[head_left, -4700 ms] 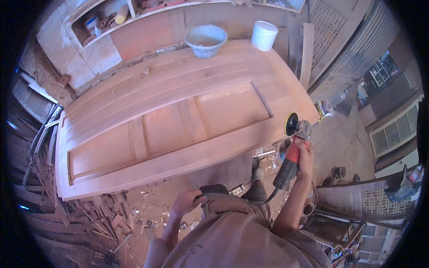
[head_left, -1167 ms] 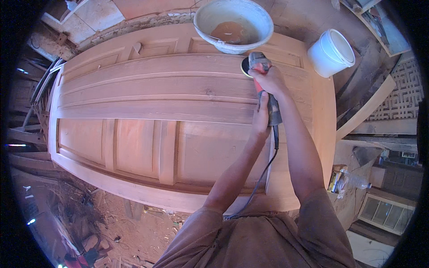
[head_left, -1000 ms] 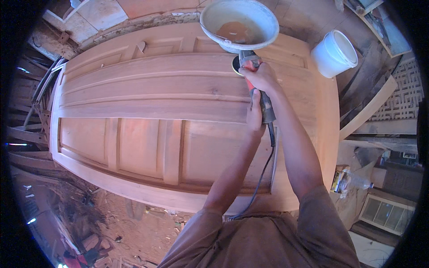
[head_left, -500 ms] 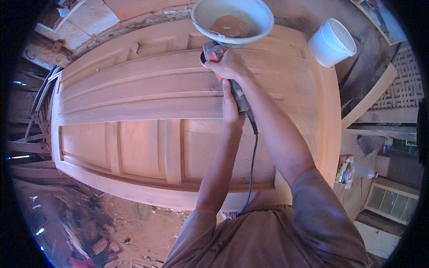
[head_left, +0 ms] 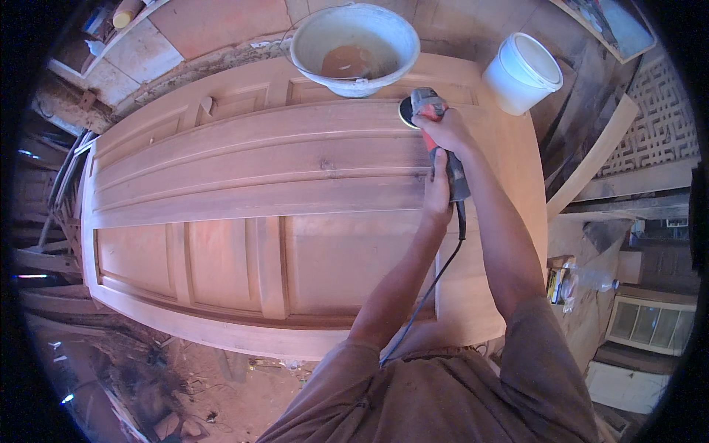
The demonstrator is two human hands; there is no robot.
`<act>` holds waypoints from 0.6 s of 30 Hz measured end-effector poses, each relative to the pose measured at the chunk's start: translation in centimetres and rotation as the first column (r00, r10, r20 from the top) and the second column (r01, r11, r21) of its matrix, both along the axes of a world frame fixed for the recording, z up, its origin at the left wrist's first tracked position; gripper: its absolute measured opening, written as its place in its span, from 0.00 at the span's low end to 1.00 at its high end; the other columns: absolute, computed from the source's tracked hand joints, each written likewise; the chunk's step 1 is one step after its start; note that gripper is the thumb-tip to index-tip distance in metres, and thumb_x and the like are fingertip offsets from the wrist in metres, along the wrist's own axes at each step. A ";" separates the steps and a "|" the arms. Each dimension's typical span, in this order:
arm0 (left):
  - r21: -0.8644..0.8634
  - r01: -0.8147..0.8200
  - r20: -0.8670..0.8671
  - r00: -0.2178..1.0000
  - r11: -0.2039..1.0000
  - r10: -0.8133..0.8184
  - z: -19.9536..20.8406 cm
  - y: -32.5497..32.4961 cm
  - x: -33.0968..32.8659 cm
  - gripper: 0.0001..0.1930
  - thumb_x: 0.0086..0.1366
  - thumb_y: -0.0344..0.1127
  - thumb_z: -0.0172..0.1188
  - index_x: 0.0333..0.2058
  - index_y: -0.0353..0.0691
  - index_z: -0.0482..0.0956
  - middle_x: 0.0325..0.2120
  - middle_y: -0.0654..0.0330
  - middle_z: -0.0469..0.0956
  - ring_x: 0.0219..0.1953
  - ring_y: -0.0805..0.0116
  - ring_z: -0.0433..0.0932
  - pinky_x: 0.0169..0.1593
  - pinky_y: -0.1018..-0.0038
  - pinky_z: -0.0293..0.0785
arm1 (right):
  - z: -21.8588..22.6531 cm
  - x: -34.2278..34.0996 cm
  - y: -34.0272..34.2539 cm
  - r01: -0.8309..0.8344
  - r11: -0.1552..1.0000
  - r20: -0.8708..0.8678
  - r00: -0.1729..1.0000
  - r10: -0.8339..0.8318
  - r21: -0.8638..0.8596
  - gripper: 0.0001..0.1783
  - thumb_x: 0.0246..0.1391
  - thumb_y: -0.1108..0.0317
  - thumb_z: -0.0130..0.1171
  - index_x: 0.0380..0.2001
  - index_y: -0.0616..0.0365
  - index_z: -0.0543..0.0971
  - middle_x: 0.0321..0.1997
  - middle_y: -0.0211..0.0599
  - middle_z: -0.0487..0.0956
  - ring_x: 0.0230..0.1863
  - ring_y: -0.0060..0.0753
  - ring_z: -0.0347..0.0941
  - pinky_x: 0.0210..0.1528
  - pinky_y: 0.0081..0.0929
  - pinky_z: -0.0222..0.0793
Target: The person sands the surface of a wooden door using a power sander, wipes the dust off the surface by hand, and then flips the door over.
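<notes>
Both of my hands grip a red and grey angle grinder (head_left: 430,145) with a round disc (head_left: 407,112) at its far end. My right hand (head_left: 449,131) wraps the front of the body near the head. Lower down, my left hand (head_left: 439,189) holds the rear, dark part, with its thumb along the side. The disc is over the right part of a long panelled wooden door (head_left: 362,255) lying flat; whether it touches the wood I cannot tell. From the grinder's rear a black cord (head_left: 461,225) runs back toward my body.
A wide whitish basin (head_left: 353,83) with brown matter inside stands on the door's far side. Right of it is a white lidded bucket (head_left: 517,81). A curved board (head_left: 597,151) leans beyond the door's right end. Wood scraps litter the floor at lower left.
The grinder and both my hands have moved right along the door, away from below the basin. The whole view has also shifted slightly.
</notes>
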State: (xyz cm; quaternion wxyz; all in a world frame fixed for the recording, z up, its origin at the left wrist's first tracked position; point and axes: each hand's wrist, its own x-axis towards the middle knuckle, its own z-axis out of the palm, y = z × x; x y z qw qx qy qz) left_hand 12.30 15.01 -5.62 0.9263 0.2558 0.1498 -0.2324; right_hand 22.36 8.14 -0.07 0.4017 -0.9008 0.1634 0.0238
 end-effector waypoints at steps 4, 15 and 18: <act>-0.005 0.016 0.011 1.000 1.000 -0.015 -0.8 -1.8 -0.4 0.29 0.69 0.55 0.54 0.57 0.36 0.70 0.47 0.60 0.78 0.47 0.69 0.77 0.52 0.69 0.73 | 0.0 -0.7 -1.7 0.040 0.999 -0.019 0.999 -0.040 -0.024 0.33 0.41 0.47 0.68 0.44 0.62 0.80 0.38 0.47 0.83 0.41 0.41 0.81 0.44 0.35 0.74; 0.012 -0.122 0.028 0.992 0.992 0.121 -1.0 5.7 0.3 0.29 0.71 0.56 0.50 0.58 0.37 0.68 0.50 0.59 0.76 0.50 0.67 0.76 0.54 0.68 0.72 | -2.4 1.6 6.6 -0.085 0.996 0.094 0.992 0.086 -0.006 0.34 0.38 0.44 0.69 0.41 0.64 0.81 0.38 0.54 0.83 0.43 0.48 0.81 0.46 0.39 0.75; -0.015 -0.202 0.058 0.978 0.979 0.202 -1.5 10.3 1.8 0.28 0.71 0.57 0.48 0.59 0.40 0.68 0.49 0.60 0.77 0.49 0.66 0.76 0.55 0.66 0.73 | 0.4 2.5 12.7 -0.130 0.987 -0.033 0.991 0.128 -0.093 0.35 0.36 0.44 0.69 0.40 0.64 0.81 0.38 0.57 0.82 0.43 0.50 0.81 0.46 0.39 0.75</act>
